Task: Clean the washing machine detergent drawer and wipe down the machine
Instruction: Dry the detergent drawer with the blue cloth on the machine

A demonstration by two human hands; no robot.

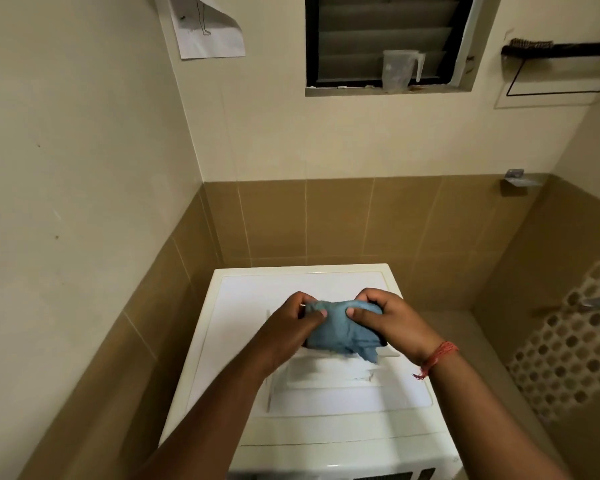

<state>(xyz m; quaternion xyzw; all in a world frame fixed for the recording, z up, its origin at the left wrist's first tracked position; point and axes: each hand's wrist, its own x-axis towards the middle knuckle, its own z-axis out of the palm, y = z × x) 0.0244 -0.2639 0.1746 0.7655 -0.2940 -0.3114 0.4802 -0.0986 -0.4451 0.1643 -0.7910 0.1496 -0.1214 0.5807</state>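
**Both hands bunch a blue cloth over the washing machine top**

Head view: a white washing machine (243,344) stands in a tiled corner, its back edge close to the brown wall tiles and its left edge running near the left wall, with only a narrow strip of floor between them. On the right side, wider floor lies open between the machine's edge and the wall with the honeycomb mosaic tiles (568,344).

Above the middle of the machine's lid, the left hand (291,327) and the right hand (392,320) hold a blue cloth (340,330) between them. The grip of each hand is curled round the cloth: the left pinches its left end with thumb against fingers, the right wraps its upper right part with the thumb pressed on top. A loose corner of the cloth hangs toward the front of the lid. Whether the cloth touches the lid cannot be told. A red thread bracelet (439,356) circles the right wrist.

The back part of the lid and its front strip lie bare around the hands. The control panel at the bottom edge is blurred.

Higher up, a clear measuring jug (400,69) stands on the sill of a louvred window (378,32). A brush (541,46) rests on a wall shelf to the right, and a curled paper sheet (205,32) hangs at upper left.
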